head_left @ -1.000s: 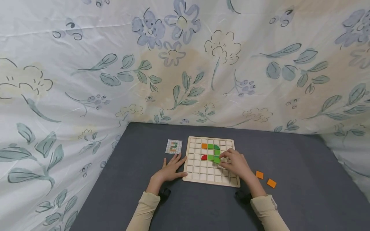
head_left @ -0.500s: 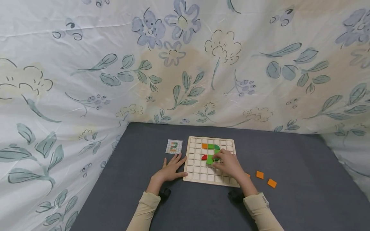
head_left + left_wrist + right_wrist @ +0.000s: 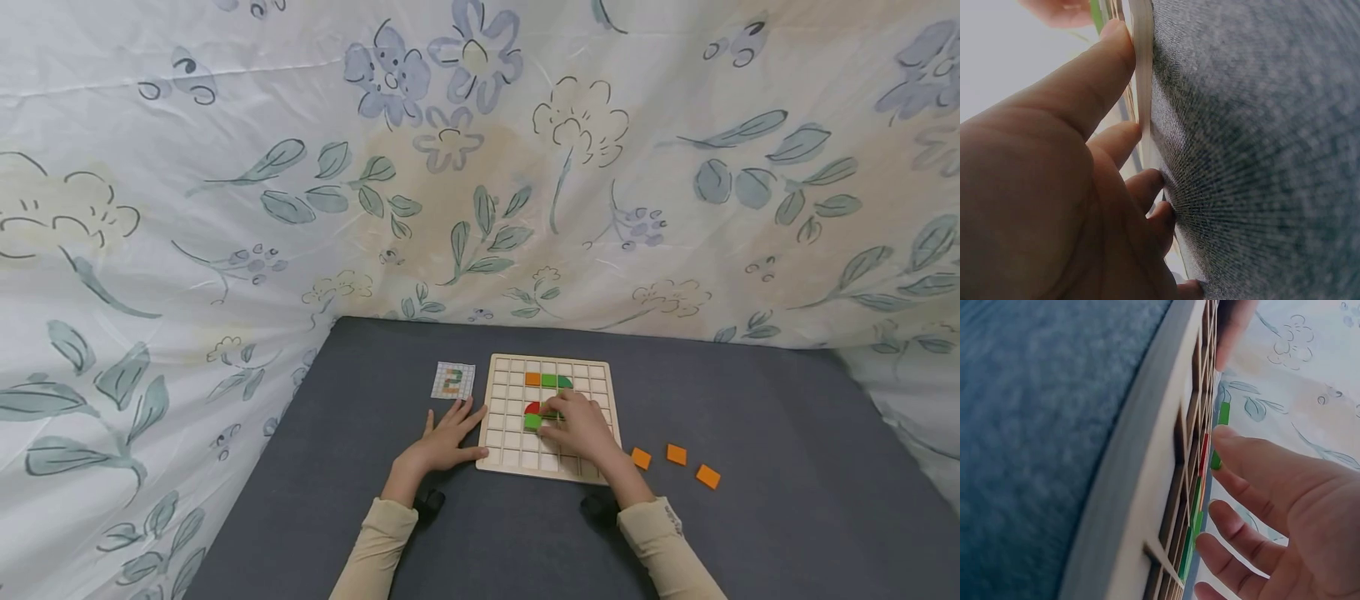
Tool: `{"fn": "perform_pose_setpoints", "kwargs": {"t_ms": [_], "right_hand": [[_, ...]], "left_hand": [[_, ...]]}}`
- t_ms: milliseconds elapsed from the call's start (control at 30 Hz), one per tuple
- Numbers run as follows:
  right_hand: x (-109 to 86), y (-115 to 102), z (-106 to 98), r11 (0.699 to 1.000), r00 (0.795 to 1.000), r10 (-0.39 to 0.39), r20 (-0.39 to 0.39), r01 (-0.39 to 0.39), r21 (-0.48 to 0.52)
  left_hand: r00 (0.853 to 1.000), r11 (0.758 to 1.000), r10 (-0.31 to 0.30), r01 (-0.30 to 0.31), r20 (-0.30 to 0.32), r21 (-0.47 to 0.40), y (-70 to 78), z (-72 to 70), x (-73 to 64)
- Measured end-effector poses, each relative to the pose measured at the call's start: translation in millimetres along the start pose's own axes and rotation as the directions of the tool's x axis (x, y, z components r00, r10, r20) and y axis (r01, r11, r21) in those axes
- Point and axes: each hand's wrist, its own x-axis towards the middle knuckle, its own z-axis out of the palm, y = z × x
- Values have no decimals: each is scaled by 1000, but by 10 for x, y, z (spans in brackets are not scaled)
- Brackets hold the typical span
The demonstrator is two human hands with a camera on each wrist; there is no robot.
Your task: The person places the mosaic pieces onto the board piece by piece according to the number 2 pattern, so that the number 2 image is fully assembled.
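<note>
My right hand (image 3: 581, 425) pinches a green square tile (image 3: 532, 422) between thumb and fingers, held over the wooden grid board (image 3: 506, 459). In the right wrist view this green tile (image 3: 1224, 414) stands off the board's surface. Just beyond it lies a red quarter-round tile (image 3: 532, 407) in a cell. Farther up the board, an orange square tile (image 3: 532, 379), a green square tile (image 3: 549, 380) and a dark green rounded tile (image 3: 565, 382) form a row. Other green tiles are partly hidden by my right hand. My left hand (image 3: 441, 443) spreads its fingers, thumb and index fingertips at the board's left edge.
A small gridded card (image 3: 453, 381) with a coloured figure "2" lies left of the board. To the right are three loose orange tiles, the nearest orange tile (image 3: 641, 458) close to the board. A floral cloth (image 3: 480, 208) rises behind the dark table (image 3: 750, 400).
My right hand has moved left across the board with the green tile, from the right end of the lower row to below the red tile. The left hand stays in place.
</note>
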Motion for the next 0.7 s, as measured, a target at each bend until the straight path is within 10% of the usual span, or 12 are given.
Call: {"fn": "perform_pose_setpoints", "kwargs": {"t_ms": [700], "right_hand": [[17, -12, 64, 1000, 1000, 21, 12, -21, 17]], "left_hand": [[1000, 1000, -4, 4, -4, 1, -16, 13, 21]]}}
